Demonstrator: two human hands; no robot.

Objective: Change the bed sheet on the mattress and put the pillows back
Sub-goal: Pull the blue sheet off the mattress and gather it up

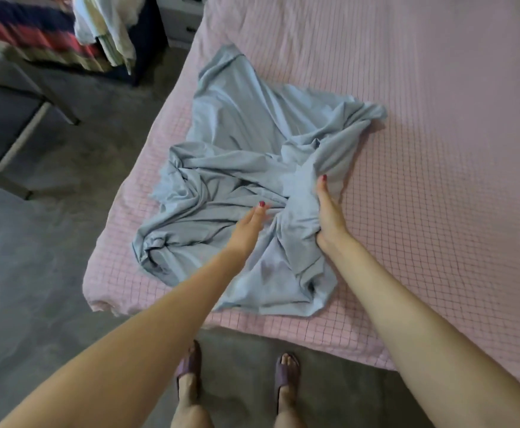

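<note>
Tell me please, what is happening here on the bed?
A person stands at the foot of a bed and works with a crumpled light blue sheet that lies in a heap on the pink checked cover. The right hand grips a fold of the sheet, while the left hand reaches onto the cloth with straight fingers. The sheet is not yet spread out. No pillows are in view.
</note>
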